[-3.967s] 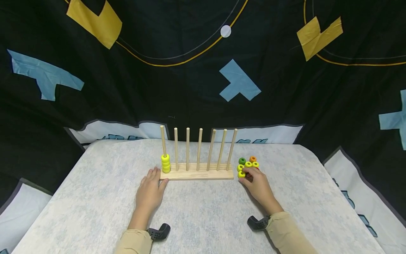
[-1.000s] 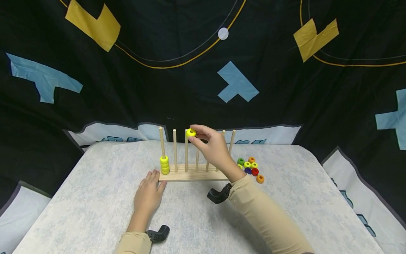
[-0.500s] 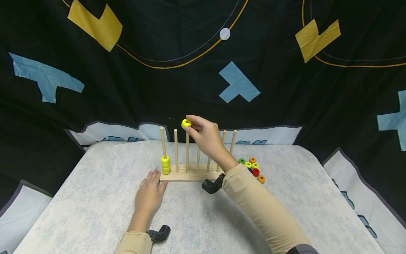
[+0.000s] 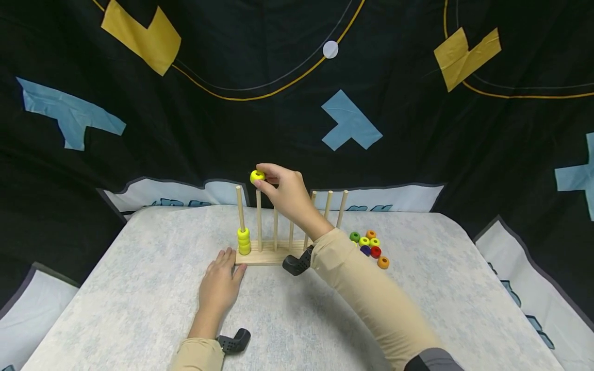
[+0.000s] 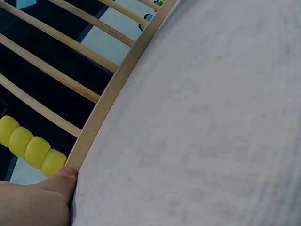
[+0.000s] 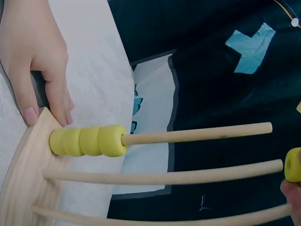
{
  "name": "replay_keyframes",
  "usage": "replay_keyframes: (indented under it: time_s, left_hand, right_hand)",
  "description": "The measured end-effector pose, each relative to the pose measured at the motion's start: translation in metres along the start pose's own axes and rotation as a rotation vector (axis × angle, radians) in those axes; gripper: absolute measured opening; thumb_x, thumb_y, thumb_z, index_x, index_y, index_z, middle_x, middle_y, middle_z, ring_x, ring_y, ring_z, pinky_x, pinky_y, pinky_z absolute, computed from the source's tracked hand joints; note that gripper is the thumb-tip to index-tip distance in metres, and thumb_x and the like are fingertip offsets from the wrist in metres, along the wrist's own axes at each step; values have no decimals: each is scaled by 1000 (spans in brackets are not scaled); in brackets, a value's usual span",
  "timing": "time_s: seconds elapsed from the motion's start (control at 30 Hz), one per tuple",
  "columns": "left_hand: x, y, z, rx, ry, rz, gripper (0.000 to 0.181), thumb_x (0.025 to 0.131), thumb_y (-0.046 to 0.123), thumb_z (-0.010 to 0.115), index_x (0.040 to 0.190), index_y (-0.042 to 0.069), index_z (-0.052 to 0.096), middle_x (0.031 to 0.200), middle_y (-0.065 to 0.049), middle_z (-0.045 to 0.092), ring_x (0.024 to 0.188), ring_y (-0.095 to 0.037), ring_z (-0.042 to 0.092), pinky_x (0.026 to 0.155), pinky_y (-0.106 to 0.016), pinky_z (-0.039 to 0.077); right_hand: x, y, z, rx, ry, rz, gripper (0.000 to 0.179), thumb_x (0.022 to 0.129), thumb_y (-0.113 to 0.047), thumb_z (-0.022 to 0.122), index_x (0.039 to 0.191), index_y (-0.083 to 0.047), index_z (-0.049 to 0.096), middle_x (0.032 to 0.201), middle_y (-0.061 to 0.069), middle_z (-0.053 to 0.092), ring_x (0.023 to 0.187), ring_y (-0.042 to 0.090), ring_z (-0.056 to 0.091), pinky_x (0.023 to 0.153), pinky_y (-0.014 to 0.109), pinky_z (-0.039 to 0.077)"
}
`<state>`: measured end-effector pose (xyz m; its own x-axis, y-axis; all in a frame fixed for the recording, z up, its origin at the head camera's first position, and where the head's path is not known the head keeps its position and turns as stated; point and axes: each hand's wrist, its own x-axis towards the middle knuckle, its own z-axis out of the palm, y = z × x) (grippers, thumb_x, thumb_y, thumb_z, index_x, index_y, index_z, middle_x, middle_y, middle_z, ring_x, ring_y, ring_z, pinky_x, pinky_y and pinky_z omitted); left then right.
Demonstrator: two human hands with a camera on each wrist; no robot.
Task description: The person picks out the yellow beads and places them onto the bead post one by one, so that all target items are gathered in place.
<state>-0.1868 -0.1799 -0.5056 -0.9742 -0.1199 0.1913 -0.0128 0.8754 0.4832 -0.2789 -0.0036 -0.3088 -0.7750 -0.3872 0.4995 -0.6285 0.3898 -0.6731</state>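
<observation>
A yellow bead (image 4: 257, 177) is pinched between the thumb and fingertips of my right hand (image 4: 283, 190). It is over the second rod from the left (image 4: 259, 221) of a wooden peg rack; the right wrist view shows the bead (image 6: 293, 165) just off that rod's tip. Several yellow beads (image 4: 243, 241) are stacked on the leftmost rod. My left hand (image 4: 218, 283) rests at the left end of the rack's base (image 4: 264, 259), fingers extended, thumb (image 5: 66, 172) touching the front edge. My right hand and forearm hide parts of the middle rods and the base's right end.
Loose beads lie on the table right of the rack: green (image 4: 355, 237), yellow (image 4: 374, 242), dark blue (image 4: 365, 250), red (image 4: 376, 252) and orange (image 4: 383, 263). A black patterned cloth (image 4: 278, 134) hangs behind the pale table (image 4: 139, 288).
My right hand has picked a yellow bead from the loose group, raised it and carried it left, lately from near the third rod to over the second. My left hand has stayed put.
</observation>
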Motion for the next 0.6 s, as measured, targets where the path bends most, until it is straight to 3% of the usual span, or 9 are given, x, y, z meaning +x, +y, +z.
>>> replay_keyframes:
  time_s: [0.6]
  left_hand:
    - [0,0,1,13,5,2,61,102,36,53,146,-4,43,155,-22,39,148,-40,31,121,-58,27]
  right_hand:
    - [5,-16,21,-87,-99,-69,42,92,-15,70,132,-7,62,125,7,70,113,16,70,91,12,54]
